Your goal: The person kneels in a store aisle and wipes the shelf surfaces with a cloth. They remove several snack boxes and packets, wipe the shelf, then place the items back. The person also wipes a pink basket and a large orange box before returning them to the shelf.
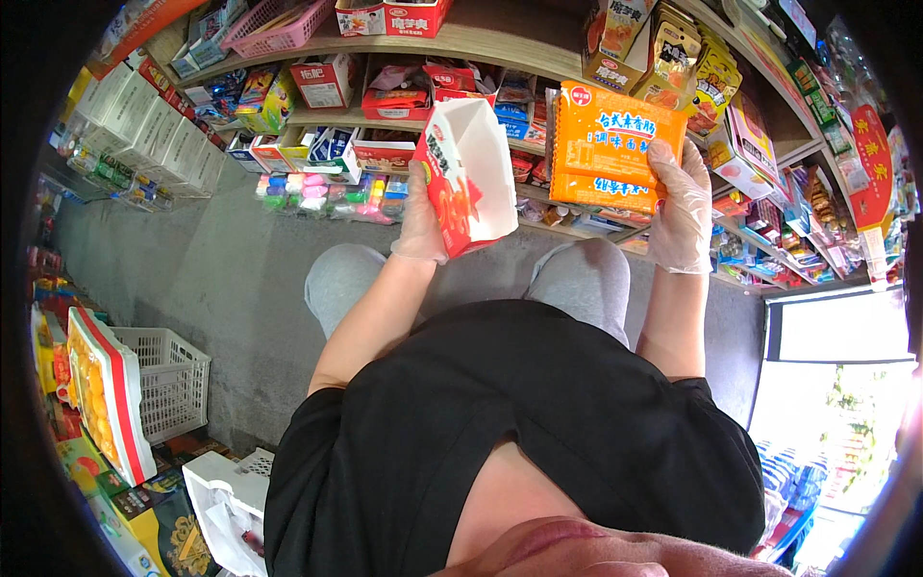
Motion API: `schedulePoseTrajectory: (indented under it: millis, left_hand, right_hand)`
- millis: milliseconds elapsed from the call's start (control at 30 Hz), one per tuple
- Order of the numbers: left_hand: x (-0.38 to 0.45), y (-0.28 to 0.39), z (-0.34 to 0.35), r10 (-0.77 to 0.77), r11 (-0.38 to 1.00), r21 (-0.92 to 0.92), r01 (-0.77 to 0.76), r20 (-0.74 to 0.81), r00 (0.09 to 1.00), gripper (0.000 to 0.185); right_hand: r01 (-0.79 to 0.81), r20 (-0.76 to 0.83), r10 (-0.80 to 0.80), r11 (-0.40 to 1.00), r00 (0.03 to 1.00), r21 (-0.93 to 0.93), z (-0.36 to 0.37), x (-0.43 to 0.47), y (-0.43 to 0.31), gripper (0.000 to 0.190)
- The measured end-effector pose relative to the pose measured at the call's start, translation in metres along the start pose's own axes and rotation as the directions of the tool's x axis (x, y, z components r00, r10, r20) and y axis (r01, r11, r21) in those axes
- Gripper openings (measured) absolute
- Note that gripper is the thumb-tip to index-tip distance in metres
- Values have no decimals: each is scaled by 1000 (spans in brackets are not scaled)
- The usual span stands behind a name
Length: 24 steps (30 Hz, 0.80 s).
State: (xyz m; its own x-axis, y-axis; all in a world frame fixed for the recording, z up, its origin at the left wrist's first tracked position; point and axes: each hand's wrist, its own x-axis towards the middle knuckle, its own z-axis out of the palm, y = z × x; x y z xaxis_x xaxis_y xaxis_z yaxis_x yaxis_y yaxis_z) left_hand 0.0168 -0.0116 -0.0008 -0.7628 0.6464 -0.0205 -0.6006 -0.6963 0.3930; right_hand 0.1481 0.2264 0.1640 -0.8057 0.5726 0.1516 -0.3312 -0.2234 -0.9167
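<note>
My left hand (pixel 420 220), in a clear disposable glove, grips a red and white cardboard display box (pixel 469 180) by its left side. The box is tilted, its open top facing up and its white inside showing nothing in it. In my right hand (pixel 678 198), gloved the same way, is a stack of orange plastic snack packets (pixel 613 144), held at the right edge with the thumb on top. The packets are to the right of the box, a small gap between them. Both are held in front of wooden shelves (pixel 505 40) stocked with snack boxes.
Bags of colourful modelling clay (pixel 332 196) lie by the lowest shelf. White cartons (pixel 148 126) are stacked at the upper left. A white plastic crate (pixel 171 382) and a fruit-printed box (pixel 108 397) stand at the lower left, near an opened white carton (pixel 223 498). More stocked shelves line the right.
</note>
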Motion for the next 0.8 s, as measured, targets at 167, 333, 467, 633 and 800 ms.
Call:
schedulePoseTrajectory:
  millis: [167, 333, 467, 633, 800]
  left_hand:
    - [0, 3, 0, -61, 998, 22, 64, -132, 989, 86]
    - [-5, 6, 5, -81, 993, 65, 94, -184, 980, 84]
    - [-5, 5, 2, -129, 986, 74, 150, -233, 964, 85]
    - [-5, 6, 1, -143, 990, -1, 144, -59, 988, 93]
    - [-2, 5, 4, -146, 989, 20, 148, -71, 987, 93]
  right_hand:
    - [-23, -48, 21, 999, 999, -42, -9, 1, 11, 35]
    - [-9, -36, 8, 1000, 999, -23, -21, -1, 17, 34]
    - [-31, -70, 27, 998, 997, -50, -24, -4, 15, 35]
    - [-9, -64, 7, 999, 998, -36, -28, -1, 18, 41]
    - [56, -76, -60, 997, 995, -49, -29, 3, -1, 43]
